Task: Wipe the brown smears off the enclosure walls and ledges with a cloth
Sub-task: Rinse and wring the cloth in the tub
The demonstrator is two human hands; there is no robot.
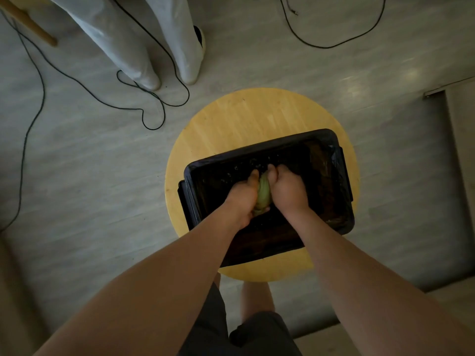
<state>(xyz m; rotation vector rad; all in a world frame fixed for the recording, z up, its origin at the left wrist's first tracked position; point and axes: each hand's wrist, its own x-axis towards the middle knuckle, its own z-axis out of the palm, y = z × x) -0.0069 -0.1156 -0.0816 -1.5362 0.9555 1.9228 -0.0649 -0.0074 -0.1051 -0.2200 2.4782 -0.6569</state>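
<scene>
A black rectangular enclosure tray point(331, 140) sits on a round wooden stool top point(246, 116). Inside it, both my hands hold a bunched green cloth point(263, 195) between them. My left hand point(243, 195) grips the cloth's left side, fingers curled around it. My right hand point(288, 187) grips its right side. Pale specks dot the tray's far inner wall, and brownish streaks show on the right wall and near floor. Much of the cloth is hidden by my hands.
Another person's legs in light trousers point(144, 47) stand at the far left. Black cables point(154, 98) loop over the grey floor around the stool. A wooden leg point(30, 27) shows at top left. My own feet and dark shorts are below the stool.
</scene>
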